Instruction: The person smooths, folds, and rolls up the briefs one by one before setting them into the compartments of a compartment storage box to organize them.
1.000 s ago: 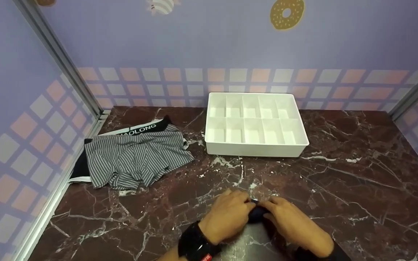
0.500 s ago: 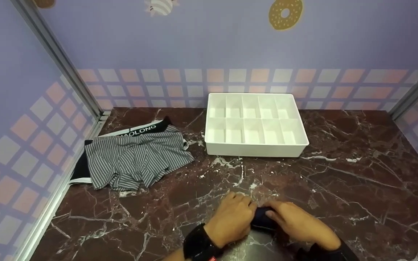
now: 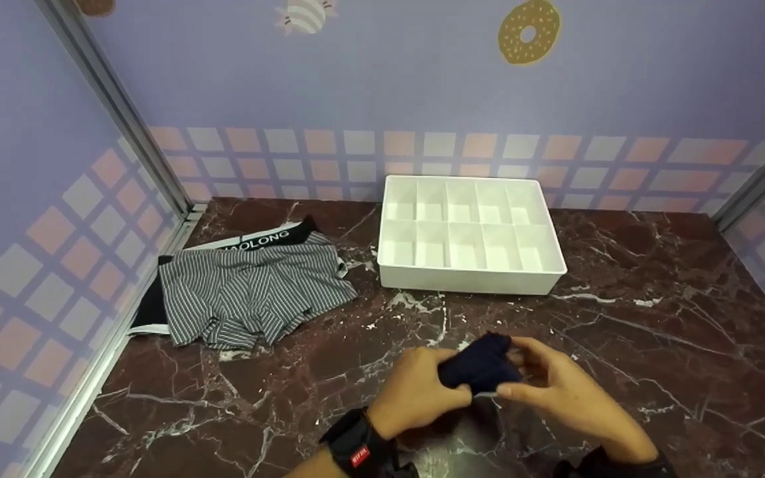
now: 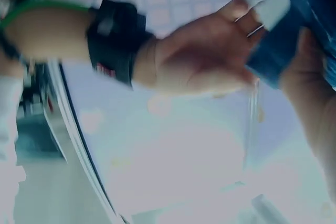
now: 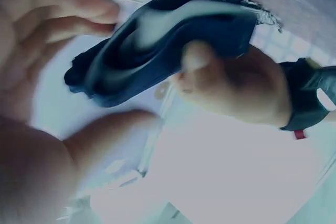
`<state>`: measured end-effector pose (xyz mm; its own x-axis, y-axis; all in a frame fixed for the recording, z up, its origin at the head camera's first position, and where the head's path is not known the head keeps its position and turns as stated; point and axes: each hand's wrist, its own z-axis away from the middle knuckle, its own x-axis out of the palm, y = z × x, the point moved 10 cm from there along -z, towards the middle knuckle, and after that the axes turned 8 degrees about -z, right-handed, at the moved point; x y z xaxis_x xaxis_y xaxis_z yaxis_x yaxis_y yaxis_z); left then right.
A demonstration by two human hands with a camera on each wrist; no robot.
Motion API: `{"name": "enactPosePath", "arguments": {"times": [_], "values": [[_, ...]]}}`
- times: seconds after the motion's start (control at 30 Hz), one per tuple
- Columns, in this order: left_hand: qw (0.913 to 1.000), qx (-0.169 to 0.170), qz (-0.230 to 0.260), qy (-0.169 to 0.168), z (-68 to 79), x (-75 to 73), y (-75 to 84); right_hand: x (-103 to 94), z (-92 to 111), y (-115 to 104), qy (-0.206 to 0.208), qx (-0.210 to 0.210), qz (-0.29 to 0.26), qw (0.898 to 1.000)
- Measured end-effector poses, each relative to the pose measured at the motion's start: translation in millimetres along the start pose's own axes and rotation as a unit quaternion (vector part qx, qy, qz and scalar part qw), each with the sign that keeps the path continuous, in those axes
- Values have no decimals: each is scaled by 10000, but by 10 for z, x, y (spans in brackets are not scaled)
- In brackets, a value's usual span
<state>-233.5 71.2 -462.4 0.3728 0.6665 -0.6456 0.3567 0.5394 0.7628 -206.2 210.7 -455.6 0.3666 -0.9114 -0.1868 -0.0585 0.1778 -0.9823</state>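
Note:
A folded navy cloth garment (image 3: 479, 365) is up between both hands at the front of the table. My left hand (image 3: 416, 392) grips its left end, thumb pressed on the near side. In the right wrist view the cloth (image 5: 220, 38) shows loose layers bulging apart, pinched by the left hand (image 5: 236, 87). My right hand (image 3: 568, 392) curves loosely about the other end, with thumb and fingers spread. A gap shows between its thumb (image 5: 110, 135) and the cloth in the right wrist view.
A white divided box (image 3: 472, 279) with several bare compartments stands at the back. Grey striped boxer briefs (image 3: 250, 285) lie at the left on a black pair (image 3: 299, 234) with a lettered waistband. A wall (image 3: 396, 79) closes off the marble table (image 3: 655, 345) behind.
The navy cloth has risen from the table and turned, moving slightly forward in the left hand. The right hand has loosened its hold and opened its thumb away from the fingers.

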Motion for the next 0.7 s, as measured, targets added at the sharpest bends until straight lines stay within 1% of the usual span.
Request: {"name": "enactPosePath", "arguments": {"times": [0.07,0.1,0.13,0.17,0.2,0.27,0.33,0.37,0.4,0.43,0.47,0.5,0.6,0.7], "values": [[9979,-146,626,-107,-4,30,-27,2,-9,20,223,59,-65,9997],[9952,-169,946,-186,-4,50,-26,21,-14,18,229,36,-103,9997],[9901,-180,1357,-297,-3,79,-21,50,-18,18,178,26,-227,9996],[9833,-181,1760,-417,-1,112,-13,86,-20,16,82,5,-421,9991],[9735,-188,2206,-568,2,149,0,122,-21,16,-20,-4,-659,9978],[9472,-261,3084,-833,15,217,13,201,-31,9,-256,6,-1084,9938],[9225,-385,3699,-1038,29,273,15,267,-42,7,-446,56,-1549,9869],[9149,-432,3860,-1097,34,292,12,290,-49,8,-499,87,-1754,9832],[9100,-453,3963,-1131,37,304,12,307,-58,12,-538,120,-1966,9789],[9087,-473,3988,-1142,37,312,9,318,-67,19,-544,162,-2138,9752],[9108,-483,3938,-1141,38,313,7,318,-77,29,-501,203,-2267,9725],[9158,-475,3827,-1123,36,313,3,316,-87,43,-458,241,-2380,9699],[9406,-489,3190,-1058,30,306,-20,289,-109,105,-205,428,-2546,9659],[9632,-492,2416,-1073,29,301,-38,245,-122,156,53,566,-2469,9674]]}}
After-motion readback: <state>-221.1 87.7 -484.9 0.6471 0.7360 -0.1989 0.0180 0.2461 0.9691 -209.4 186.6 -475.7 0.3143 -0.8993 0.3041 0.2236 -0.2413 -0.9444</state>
